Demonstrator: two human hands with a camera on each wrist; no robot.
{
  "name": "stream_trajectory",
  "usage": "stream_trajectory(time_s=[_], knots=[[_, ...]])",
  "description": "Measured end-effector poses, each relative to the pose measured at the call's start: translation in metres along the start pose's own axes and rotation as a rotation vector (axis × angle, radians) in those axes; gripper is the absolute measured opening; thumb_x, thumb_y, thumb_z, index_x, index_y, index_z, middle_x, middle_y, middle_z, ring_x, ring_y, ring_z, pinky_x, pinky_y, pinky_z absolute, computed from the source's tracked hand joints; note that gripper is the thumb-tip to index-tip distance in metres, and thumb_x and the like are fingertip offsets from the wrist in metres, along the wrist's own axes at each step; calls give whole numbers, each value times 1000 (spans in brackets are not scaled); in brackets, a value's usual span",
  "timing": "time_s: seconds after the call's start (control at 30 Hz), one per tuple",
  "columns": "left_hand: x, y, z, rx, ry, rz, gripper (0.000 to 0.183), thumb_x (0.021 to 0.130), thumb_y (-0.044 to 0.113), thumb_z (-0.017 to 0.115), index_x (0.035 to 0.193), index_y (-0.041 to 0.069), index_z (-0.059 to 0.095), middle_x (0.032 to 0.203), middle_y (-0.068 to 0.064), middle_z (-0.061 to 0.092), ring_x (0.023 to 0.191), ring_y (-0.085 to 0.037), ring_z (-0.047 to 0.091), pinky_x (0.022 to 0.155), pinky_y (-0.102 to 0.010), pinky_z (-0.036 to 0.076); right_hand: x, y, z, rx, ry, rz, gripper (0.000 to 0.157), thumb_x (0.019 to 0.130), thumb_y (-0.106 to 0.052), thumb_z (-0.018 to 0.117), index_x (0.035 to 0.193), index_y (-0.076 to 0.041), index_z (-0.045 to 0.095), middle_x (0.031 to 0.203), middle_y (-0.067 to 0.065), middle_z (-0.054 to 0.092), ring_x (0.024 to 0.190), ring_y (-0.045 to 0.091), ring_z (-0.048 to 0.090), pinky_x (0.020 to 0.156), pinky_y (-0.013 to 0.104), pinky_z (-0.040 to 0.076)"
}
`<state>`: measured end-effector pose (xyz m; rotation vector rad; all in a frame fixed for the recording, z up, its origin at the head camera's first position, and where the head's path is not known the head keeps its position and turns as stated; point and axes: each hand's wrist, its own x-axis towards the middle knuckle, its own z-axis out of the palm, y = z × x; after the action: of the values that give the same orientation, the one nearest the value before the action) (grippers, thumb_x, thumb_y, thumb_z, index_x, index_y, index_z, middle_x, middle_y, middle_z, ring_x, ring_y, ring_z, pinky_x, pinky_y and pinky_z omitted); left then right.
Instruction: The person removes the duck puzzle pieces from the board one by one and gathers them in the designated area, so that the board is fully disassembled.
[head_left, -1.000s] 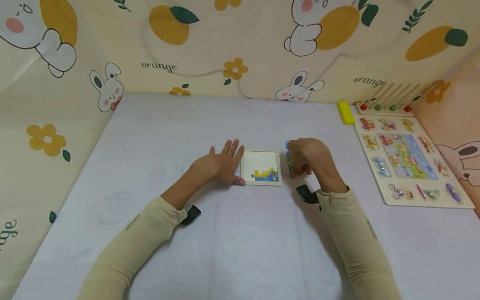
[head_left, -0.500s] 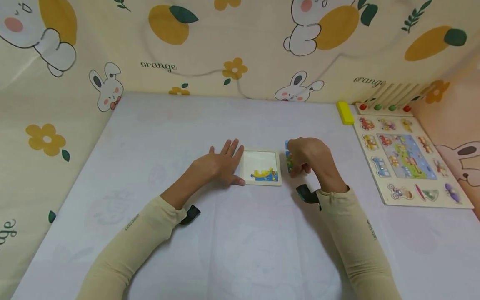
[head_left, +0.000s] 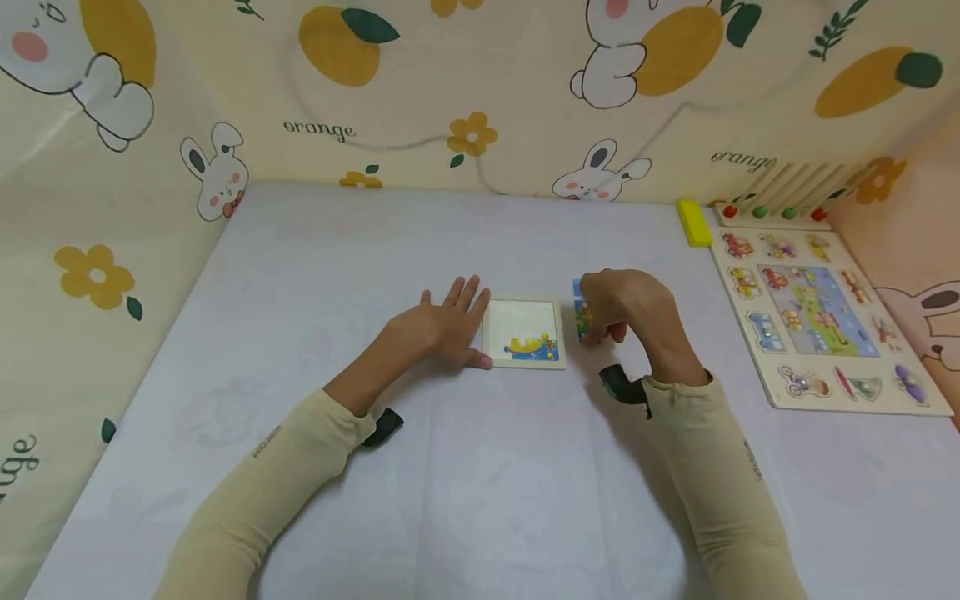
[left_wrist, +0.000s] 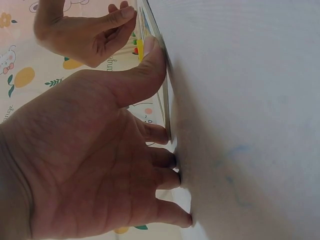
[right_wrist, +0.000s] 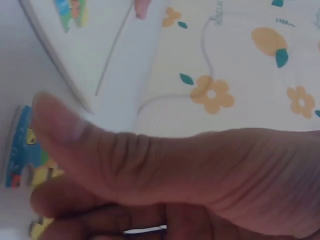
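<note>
My left hand (head_left: pixel 438 329) lies with spread fingers at the left side of a small square puzzle tray (head_left: pixel 525 364). In the left wrist view its thumb (left_wrist: pixel 150 62) touches the tray's edge. Several joined puzzle pieces (head_left: pixel 534 348), blue and yellow, fill the tray's lower right corner. Right of the tray, my right hand (head_left: pixel 622 304) bends down with curled fingers over loose puzzle pieces (head_left: pixel 582 321). In the right wrist view, blue and yellow pieces (right_wrist: pixel 20 145) show beside the thumb and between the fingers; whether one is pinched is hidden.
A large wooden puzzle board (head_left: pixel 855 402) with vehicle pictures lies at the right. Behind it stands a wooden rack with red and green beads (head_left: pixel 760 212). A yellow block (head_left: pixel 693 223) is at its left. Patterned cloth (head_left: pixel 420 108) hangs behind the table.
The right hand has shifted slightly right, showing a little more of the loose pieces. The left hand and the tray keep their places. The head view has tilted slightly.
</note>
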<state>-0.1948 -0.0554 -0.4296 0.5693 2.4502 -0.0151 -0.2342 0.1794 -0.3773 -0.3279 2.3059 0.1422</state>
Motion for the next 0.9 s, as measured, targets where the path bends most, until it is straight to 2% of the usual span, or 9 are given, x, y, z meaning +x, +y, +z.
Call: stream_trajectory(time_s=[0.1,0.27,0.37,0.5,0.67,0.8,0.9], knots=[[1,1,1,5,-4,-2,110,99,59,62,168,10,-8,176,-13,-20,165,-32,-14,130,-66,11,-2,0,1,17,24,-52,28,91,-28,83,91,-5,68,72,4,70,76,17,64,73,34,47],[0,2,1,-3,-3,-2,109,99,59,61,168,10,-8,175,-13,-20,165,-31,-15,131,-65,10,-3,-5,2,53,60,-215,17,92,-19,81,91,-7,70,77,4,66,77,18,61,71,31,46],[-1,1,0,-11,-3,-2,109,99,59,62,168,10,-8,175,-13,-21,165,-32,-15,131,-66,10,-3,-14,2,69,83,-328,14,93,-15,79,100,-6,71,85,6,67,78,18,62,73,29,48],[-1,0,-1,-21,-9,-1,110,99,60,61,168,11,-8,175,-13,-21,165,-32,-16,130,-66,9,-1,-27,5,63,94,-432,23,95,-14,77,114,-4,69,92,8,67,81,18,65,76,29,51],[0,-1,0,-10,-4,0,110,99,62,60,168,11,-8,175,-12,-21,165,-31,-15,131,-65,10,1,-37,9,57,57,-432,22,99,-9,70,119,-4,69,89,7,70,81,18,66,81,30,52],[1,-1,-1,-23,-12,0,110,99,60,61,168,11,-8,175,-12,-21,165,-31,-15,131,-65,9,2,-41,11,63,36,-399,14,102,-6,61,113,-5,71,79,7,70,79,16,60,80,30,48],[1,-1,-1,-25,-13,-3,110,99,60,62,168,11,-8,175,-12,-21,165,-31,-15,131,-65,9,4,-41,12,84,38,-393,20,103,-1,51,108,-5,70,74,7,67,77,16,56,78,30,45]])
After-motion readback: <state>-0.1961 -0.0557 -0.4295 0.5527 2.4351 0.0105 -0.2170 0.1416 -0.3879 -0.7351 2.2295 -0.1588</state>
